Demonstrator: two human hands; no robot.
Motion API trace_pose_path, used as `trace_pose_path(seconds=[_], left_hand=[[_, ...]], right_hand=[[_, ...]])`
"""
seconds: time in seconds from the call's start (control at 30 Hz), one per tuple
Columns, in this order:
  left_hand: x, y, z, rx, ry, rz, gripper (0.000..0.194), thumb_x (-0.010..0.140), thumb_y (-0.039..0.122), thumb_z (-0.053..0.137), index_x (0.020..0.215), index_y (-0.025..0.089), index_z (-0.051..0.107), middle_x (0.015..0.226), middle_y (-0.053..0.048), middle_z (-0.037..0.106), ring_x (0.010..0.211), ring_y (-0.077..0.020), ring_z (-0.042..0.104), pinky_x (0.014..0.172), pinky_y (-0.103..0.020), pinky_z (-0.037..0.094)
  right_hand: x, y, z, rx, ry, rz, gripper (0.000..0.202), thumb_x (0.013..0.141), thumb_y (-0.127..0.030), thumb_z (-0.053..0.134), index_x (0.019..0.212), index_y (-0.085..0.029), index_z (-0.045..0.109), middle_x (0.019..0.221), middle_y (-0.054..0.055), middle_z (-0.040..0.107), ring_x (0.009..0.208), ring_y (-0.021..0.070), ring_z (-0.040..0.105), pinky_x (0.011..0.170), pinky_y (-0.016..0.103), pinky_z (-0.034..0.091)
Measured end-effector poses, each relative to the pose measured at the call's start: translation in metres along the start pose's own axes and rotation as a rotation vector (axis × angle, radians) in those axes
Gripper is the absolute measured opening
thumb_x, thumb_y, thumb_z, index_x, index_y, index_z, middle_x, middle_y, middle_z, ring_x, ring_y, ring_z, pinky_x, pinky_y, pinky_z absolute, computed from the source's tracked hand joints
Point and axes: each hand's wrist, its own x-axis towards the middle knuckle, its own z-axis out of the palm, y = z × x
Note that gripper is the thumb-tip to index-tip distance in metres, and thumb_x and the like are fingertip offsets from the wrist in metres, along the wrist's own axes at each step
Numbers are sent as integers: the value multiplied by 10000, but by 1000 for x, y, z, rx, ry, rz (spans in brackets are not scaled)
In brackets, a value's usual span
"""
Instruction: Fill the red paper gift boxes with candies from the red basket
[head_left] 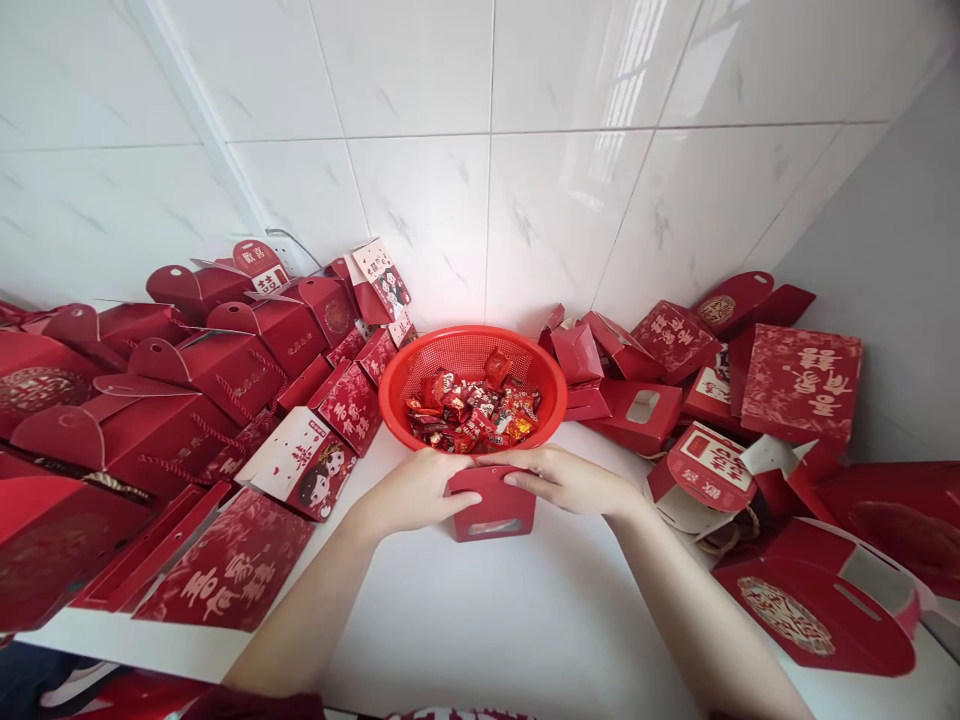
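Note:
A small red gift box [491, 503] with a little window low on its near face stands on the white table in front of me. My left hand [424, 490] grips its top left corner, thumb on the near face and fingers behind. From the other side my right hand [566, 477] holds the top right edge, thumb likewise in front. The fingers behind the box are partly hidden. Just beyond it sits a red plastic basket [397, 400], holding many wrapped candies [480, 410] in red and gold.
On the left, rows of red gift boxes [255, 350] crowd the white table [480, 620]. More red boxes [802, 380], some with open flaps, lie piled on the right. A white tiled wall [420, 190] rises behind the basket.

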Motion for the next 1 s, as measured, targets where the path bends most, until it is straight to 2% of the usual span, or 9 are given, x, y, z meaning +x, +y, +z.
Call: trace_pose_path(seconds=[0.1,0.2,0.27,0.33,0.47,0.7,0.83,0.9,1.0], left_hand=[[-3,-6,9,-99,72,-6,298,924,354,502,1074,189,699,1019,-43,735,968,-223,662,864,-278,476],[-6,-15,22,-167,169,-72,351,939,401,476,905,165,734,797,-33,725,776,-198,652,737,-258,485],[-8,-21,34,-236,245,-105,357,921,427,511,884,158,744,719,-23,708,661,-170,626,649,-242,476],[-11,-27,45,-300,306,-120,356,911,434,527,933,158,751,744,-27,724,643,-164,634,622,-238,487],[-19,-39,64,-372,442,-149,353,869,441,578,975,148,744,917,-73,759,796,-211,692,718,-276,546],[-37,-38,79,-413,635,-233,314,874,426,548,926,170,722,865,-59,749,791,-214,690,738,-309,566],[-59,-27,70,-333,787,-306,231,866,369,557,755,199,667,654,-3,654,609,-158,596,590,-268,505],[-71,-21,55,-261,985,-306,187,844,322,576,708,206,631,579,19,586,535,-138,523,516,-256,441],[-79,-11,16,-123,1402,-165,65,774,279,636,735,228,642,556,44,539,503,-132,458,497,-268,381]], right_hand=[[3,3,2,40,15,-69,388,993,-312,467,1363,-248,566,1346,44,606,1220,215,571,1081,372,406],[5,17,6,178,18,-41,378,970,-366,511,1281,-195,641,1230,68,680,1095,223,642,1002,366,474],[5,32,11,312,51,1,388,925,-398,585,1210,-156,687,1134,85,720,1024,233,669,943,370,509],[5,46,18,455,98,27,379,877,-402,652,1143,-141,721,1055,87,742,978,238,683,903,372,526],[4,63,30,669,104,55,332,866,-386,672,1084,-146,744,1010,81,748,939,220,692,920,379,512],[2,83,51,858,88,128,396,838,-506,670,1003,-154,747,1002,85,745,943,219,688,974,396,466],[5,93,80,926,24,163,516,789,-618,660,1019,-162,733,1036,100,735,998,241,677,993,419,453],[8,94,91,942,-77,188,503,777,-569,701,1060,-155,723,1061,119,726,1000,252,677,960,433,477],[11,95,97,967,-188,218,483,793,-443,737,1188,-174,673,1171,137,686,1074,249,652,979,440,470]])
